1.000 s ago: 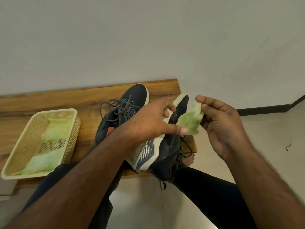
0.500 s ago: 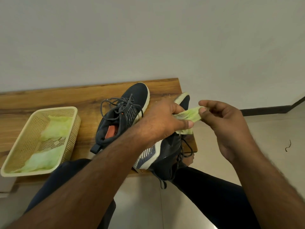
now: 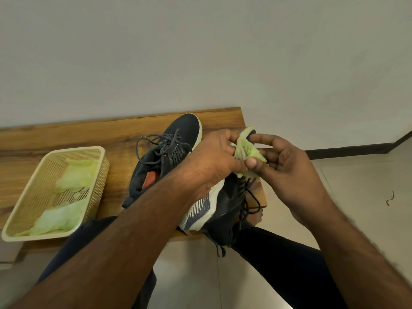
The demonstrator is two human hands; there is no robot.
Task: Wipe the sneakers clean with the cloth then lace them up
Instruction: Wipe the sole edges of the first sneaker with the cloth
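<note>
Two dark navy sneakers lie on a low wooden bench [image 3: 93, 139]. The left sneaker [image 3: 176, 141] stands upright with its grey laces loose. The right sneaker [image 3: 225, 204] is tipped on its side at the bench's front right corner, white sole facing me, laces hanging over the edge. Above its toe, both hands hold a small crumpled light green cloth [image 3: 246, 150]. My left hand [image 3: 216, 157] pinches the cloth's left side. My right hand [image 3: 283, 166] holds the right side between thumb and fingers.
A cream plastic basket [image 3: 44, 166] with more green cloths sits on the bench's left part. My dark-trousered legs reach under the bench's front edge. A white wall stands behind, and beige tiled floor [image 3: 356, 197] lies to the right.
The cloth was stretched out between the hands; now it is bunched together. My right hand has moved closer to my left, thumb pressing on the cloth. Sneakers and basket stayed put.
</note>
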